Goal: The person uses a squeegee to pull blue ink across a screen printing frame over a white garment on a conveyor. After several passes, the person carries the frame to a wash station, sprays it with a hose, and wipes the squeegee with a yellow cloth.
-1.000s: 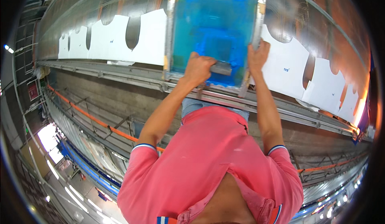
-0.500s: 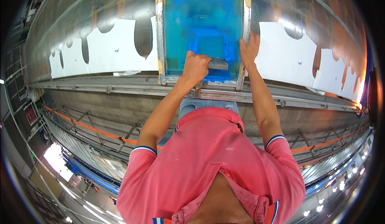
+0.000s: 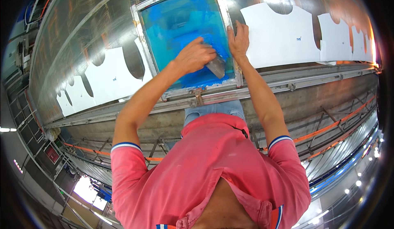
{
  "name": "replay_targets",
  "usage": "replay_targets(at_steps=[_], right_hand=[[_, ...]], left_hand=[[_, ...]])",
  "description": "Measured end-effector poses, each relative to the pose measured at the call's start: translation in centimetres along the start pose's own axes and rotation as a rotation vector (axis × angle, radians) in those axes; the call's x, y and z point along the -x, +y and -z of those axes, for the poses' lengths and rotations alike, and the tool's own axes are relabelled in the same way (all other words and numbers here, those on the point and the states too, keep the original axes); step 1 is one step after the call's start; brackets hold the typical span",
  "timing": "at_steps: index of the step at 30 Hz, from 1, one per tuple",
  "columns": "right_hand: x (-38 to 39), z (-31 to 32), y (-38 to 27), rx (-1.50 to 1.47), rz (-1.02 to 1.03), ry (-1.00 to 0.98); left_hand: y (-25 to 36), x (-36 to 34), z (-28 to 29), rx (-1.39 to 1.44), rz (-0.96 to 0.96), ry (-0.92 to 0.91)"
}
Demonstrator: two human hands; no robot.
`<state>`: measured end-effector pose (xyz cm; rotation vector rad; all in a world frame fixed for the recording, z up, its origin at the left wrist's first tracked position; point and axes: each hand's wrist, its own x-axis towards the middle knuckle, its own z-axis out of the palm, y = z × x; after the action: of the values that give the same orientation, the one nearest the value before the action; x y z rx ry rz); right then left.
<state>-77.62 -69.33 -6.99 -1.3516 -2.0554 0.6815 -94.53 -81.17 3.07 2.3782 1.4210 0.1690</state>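
A metal-framed printing screen (image 3: 144,44) with blue ink on its mesh (image 3: 176,24) lies flat on a long shiny table (image 3: 82,36). My left hand (image 3: 193,56) is closed around a squeegee (image 3: 216,67), whose grey blade rests on the mesh near the frame's near right corner. My right hand (image 3: 238,38) lies flat with fingers spread on the frame's right rail, next to the squeegee. A pink shirt and both forearms fill the lower part of the view.
White cut fabric panels lie in a row along the table, one (image 3: 283,36) right of the screen, another (image 3: 111,77) left of it, and more (image 3: 336,36) further right. A metal rail (image 3: 295,79) runs along the table's near edge, with struts and orange lines below.
The view has swung, so the screen now sits tilted and left of centre. My left hand with the squeegee has shifted toward the frame's near right corner. My right hand stays on the rail.
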Motion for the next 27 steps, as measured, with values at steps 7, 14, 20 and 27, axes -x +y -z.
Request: replay_targets(at_steps=[7,14,20,27], right_hand=[[0.2,0.1,-0.2,0.013,-0.022,0.012],[-2.2,2.9,-5.4,-0.197,0.148,-0.162],[-5.2,4.1,-12.9,0.274,0.667,-0.92],[4.2,4.8,-9.2,0.259,0.701,-0.717]], left_hand=[[-0.3,-1.0,-2.6,0.04,-0.129,-0.118],[0.4,7.2,-2.5,0.241,0.494,0.033],[-2.5,2.5,-1.1,0.213,0.822,0.245],[5.4,4.5,-6.3,0.175,0.801,0.6]])
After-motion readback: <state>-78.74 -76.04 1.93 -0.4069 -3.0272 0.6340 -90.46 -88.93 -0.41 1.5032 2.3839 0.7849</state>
